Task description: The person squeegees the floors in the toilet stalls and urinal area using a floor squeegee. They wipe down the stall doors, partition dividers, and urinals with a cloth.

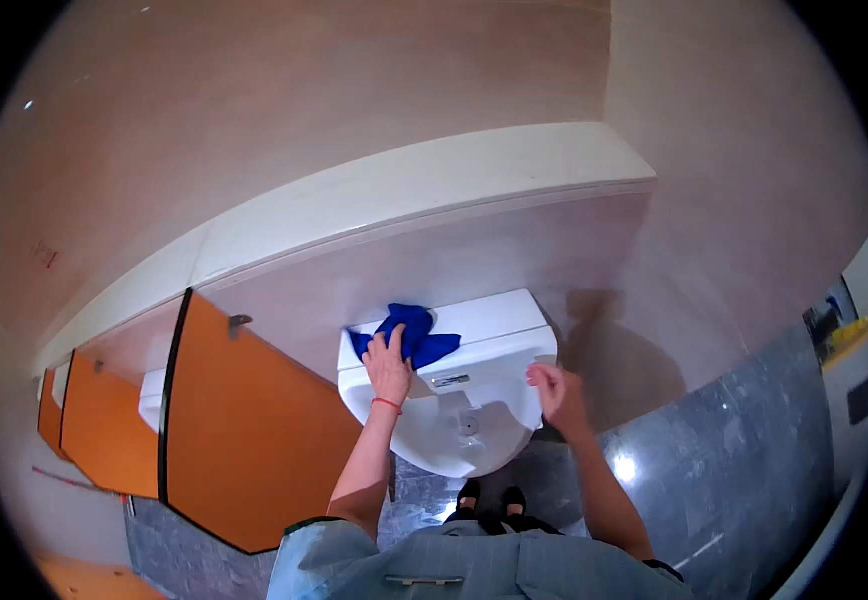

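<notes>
1. Blue cloth (439,348): near frame centre, bunched on the left part of the white basin's (422,458) flat back ledge (504,316). One corner sticks up toward the wall, others spread left and right. The flat top supports it from below.
2. Left hand (388,372): open on the cloth, fingers spread and slightly bent, palm down. No pinch or fist visible. The spread likely shares pressure over the folds, so the cloth doesn't slip or bunch further. Red band (387,404) at the wrist, clear of the cloth.
3. Right hand (558,392): by the basin's right rim, right of centre. Fingers look partly curled but blurred; can't tell if open or closed, or if they touch the rim. Nothing visible in it. Out to the side, it probably helps balance the forward reach.
4. Metal fitting (450,381): just below the cloth, between the hands. Drain (468,427) is lower, in the bowl.
5. Shoes (514,498): bottom centre, just below the basin's front edge. Standing this close likely keeps the back ledge within arm's reach.
6. Orange partition (254,430): lower left, beside the basin. Probably screens it from the next white fixture (152,388), farther left.
</notes>
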Tool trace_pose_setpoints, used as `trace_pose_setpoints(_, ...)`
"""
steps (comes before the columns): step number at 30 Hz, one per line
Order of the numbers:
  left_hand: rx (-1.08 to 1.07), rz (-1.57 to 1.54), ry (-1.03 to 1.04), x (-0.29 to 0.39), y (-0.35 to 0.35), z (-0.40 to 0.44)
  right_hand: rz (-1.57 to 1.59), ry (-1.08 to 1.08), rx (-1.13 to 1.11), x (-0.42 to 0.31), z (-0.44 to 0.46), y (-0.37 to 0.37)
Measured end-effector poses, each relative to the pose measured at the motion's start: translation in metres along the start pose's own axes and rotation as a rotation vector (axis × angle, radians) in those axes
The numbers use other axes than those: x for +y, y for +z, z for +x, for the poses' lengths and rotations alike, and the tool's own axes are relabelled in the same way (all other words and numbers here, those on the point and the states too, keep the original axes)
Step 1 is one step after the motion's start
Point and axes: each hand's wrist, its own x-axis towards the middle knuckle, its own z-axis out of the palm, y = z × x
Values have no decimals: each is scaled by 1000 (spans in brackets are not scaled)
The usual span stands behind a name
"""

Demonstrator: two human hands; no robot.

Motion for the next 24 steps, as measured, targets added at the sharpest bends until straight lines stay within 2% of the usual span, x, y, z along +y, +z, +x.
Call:
trace_pose_setpoints(1,15,11,-64,-3,-1,-3,-4,4,-110,8,5,14)
trace_pose_setpoints(2,45,-42,-97,-4,4,-5,19,-10,-129,9,9,32)
trace_pose_setpoints(4,62,-246,-143,5,14,-16,323,62,-347,7,13,76)
trace_pose_setpoints(5,96,-589,-53,6,27,-24,448,5,-401,6,16,100)
trace_pose_setpoints(6,-126,-1012,-320,15,39,-39,357,-50,-284,17,17,128)
trace_pose_setpoints(7,-152,-1012,-258,37,24,-55,266,-107,-169,22,17,154)
trace_pose_setpoints(8,-110,-993,-148,53,6,-65,472,62,-157,11,20,160)
trace_pose_setpoints(9,-272,-991,-146,59,-28,-70,729,213,-254,-24,20,139)
trace_pose_setpoints(11,-285,-973,-179,56,-90,-79,1031,538,-367,-30,19,145)
trace_pose_setpoints(12,-117,-777,-192,49,-121,-84,1087,601,-389,-26,20,156)
trace_pose_setpoints(15,397,-234,-180,20,-237,-99,1167,617,-517,-88,20,164)
trace_pose_setpoints(16,578,-140,-211,-1,-266,-107,1260,575,-603,-97,26,178)
trace_pose_setpoints(17,666,150,-228,-24,-297,-118,1248,489,-615,-128,28,180)
trace_pose_setpoints(19,694,702,-322,-62,-341,-133,1287,303,-716,-172,36,198)
trace_pose_setpoints(21,643,593,-347,-111,-358,-144,1290,133,-759,-233,28,203)
trace_pose_setpoints(23,296,146,-581,-131,-370,-153,1111,-19,-847,-262,20,239)
trace_pose_setpoints(24,330,-8,-492,-136,-372,-154,1078,-136,-827,-277,6,256)
